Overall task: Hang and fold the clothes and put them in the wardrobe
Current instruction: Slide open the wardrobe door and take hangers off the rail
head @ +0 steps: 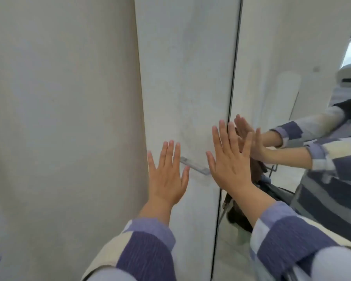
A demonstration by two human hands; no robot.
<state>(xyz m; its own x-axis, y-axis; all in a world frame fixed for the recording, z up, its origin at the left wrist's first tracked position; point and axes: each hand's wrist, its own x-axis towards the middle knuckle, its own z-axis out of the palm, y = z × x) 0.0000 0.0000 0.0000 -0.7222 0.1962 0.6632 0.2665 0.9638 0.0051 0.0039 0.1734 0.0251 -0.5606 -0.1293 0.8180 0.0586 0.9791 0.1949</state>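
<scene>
A pale white wardrobe door [186, 78] fills the middle of the view, with a small flat metal handle [194, 165] at hand height. My left hand [167, 175] is flat with its fingers spread, just left of the handle, held against or very close to the door. To the right of the handle my right hand [230, 159] is also flat and spread, near the door's right edge. Neither hand holds anything. No clothes lie in direct view.
A plain wall or panel [59, 118] stands to the left of the door. To the right a mirror panel [292, 88] reflects my arms and striped sleeves, and dark things low down.
</scene>
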